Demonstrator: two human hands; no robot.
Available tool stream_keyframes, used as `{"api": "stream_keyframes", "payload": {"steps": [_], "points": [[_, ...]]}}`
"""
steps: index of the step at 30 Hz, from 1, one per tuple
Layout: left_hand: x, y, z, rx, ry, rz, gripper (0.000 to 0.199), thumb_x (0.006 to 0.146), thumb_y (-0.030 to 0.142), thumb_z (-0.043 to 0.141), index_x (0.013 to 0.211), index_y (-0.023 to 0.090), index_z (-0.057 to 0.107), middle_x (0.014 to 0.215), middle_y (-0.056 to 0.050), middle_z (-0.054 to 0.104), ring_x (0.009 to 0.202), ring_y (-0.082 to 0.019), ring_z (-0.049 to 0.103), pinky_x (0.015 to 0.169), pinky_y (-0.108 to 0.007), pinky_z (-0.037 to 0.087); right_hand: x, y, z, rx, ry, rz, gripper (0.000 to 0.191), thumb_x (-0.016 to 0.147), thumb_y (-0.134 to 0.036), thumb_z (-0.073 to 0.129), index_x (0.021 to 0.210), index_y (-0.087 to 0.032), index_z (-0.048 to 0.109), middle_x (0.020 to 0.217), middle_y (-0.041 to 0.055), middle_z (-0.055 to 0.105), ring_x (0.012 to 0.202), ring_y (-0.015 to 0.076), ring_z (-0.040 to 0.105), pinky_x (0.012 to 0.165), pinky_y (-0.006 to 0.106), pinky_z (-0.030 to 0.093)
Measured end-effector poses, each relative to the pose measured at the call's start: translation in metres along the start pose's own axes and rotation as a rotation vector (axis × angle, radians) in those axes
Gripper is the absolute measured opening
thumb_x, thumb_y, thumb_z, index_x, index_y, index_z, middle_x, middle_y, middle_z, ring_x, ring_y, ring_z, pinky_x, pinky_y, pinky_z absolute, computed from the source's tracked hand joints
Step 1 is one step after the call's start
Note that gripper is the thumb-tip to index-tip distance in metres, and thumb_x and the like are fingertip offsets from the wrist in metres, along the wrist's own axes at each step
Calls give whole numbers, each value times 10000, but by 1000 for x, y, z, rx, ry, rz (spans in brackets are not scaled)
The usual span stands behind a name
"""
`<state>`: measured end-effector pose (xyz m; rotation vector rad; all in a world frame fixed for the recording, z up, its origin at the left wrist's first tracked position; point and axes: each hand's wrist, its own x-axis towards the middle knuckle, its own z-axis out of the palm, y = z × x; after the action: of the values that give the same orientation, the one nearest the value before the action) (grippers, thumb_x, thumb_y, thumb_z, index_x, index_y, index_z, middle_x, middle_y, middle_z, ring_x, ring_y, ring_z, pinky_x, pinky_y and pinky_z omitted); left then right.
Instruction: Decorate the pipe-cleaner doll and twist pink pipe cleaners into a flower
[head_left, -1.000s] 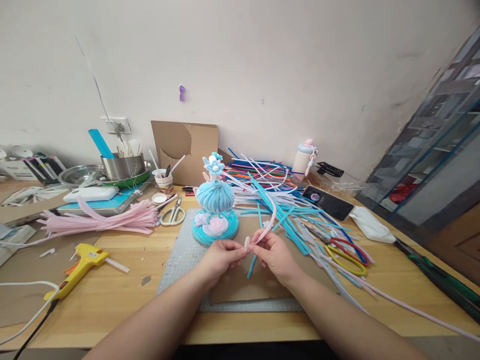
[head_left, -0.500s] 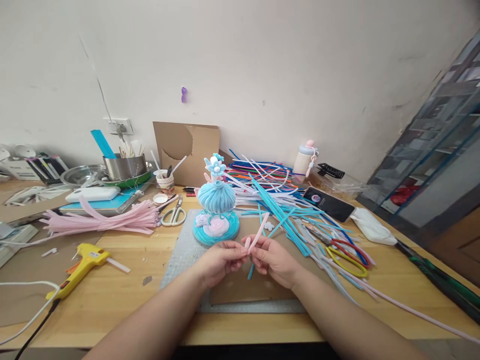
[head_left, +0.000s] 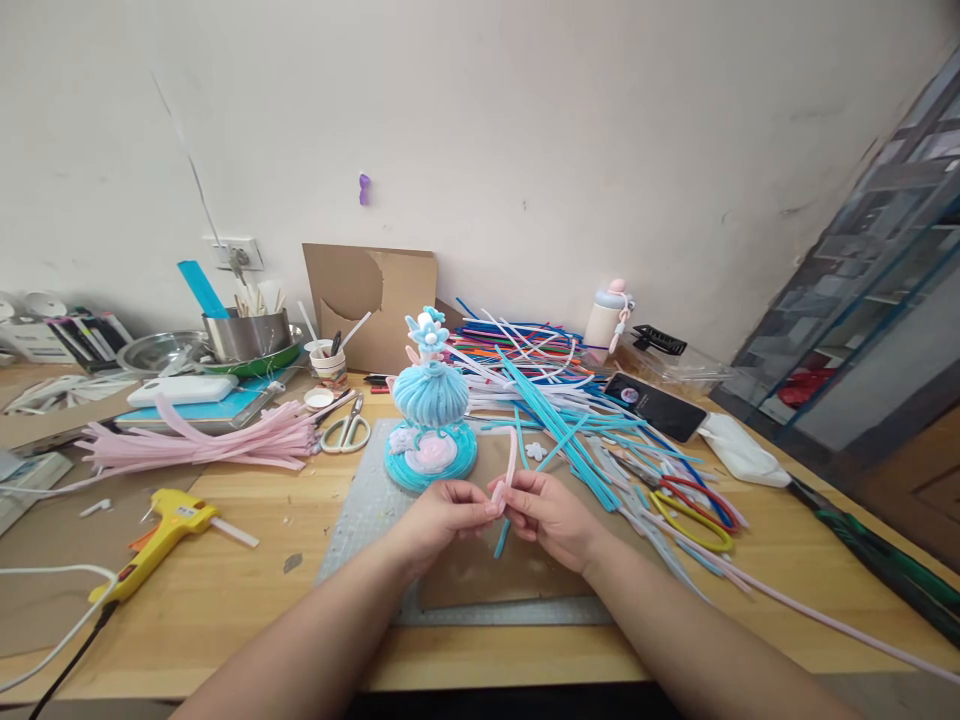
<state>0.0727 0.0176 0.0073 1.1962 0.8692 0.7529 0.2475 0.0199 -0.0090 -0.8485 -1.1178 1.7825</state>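
Pink pipe cleaner point(head_left: 511, 455) now more upright.

The pink pipe cleaner point(head_left: 508, 465) is a short, fuzzy, pale pink piece. It is bent: its lower end is pinched between the fingertips of both hands, and its free part rises up and curves over at the top like a small hook. It stands just in front of the blue ornament point(head_left: 431, 420), a little to its right, above the grey mat point(head_left: 360, 520). It does not touch the ornament.
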Motion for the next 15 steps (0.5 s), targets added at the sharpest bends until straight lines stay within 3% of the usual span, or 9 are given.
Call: {"api": "stream_keyframes", "payload": {"steps": [7, 10, 15], "points": [[-2, 3, -3, 152, -12, -50, 358, 627, 479, 737, 629, 137, 629, 525, 18, 530, 491, -79, 382, 511, -238, 242, -2, 0, 1, -4, -39, 23, 288, 662, -369, 766, 797, -137, 664, 593, -17, 563, 434, 38, 388, 356, 163, 219], [-2, 4, -2, 223, 24, -41, 376, 646, 506, 712, 647, 137, 640, 532, 17, 534, 491, -82, 391, 504, -232, 256, -1, -1, 2, -14, 3, 10, 282, 655, -366, 769, 759, -140, 637, 595, -16, 583, 430, 48, 435, 351, 162, 244], [0, 1, 5, 351, 195, 230, 323, 729, 461, 657, 826, 155, 690, 684, -26, 629, 596, -122, 490, 569, -237, 346, 4, 2, 1, 75, 114, -103, 264, 667, -363, 761, 754, -155, 624, 614, -14, 612, 465, 54, 466, 387, 163, 313]]}}
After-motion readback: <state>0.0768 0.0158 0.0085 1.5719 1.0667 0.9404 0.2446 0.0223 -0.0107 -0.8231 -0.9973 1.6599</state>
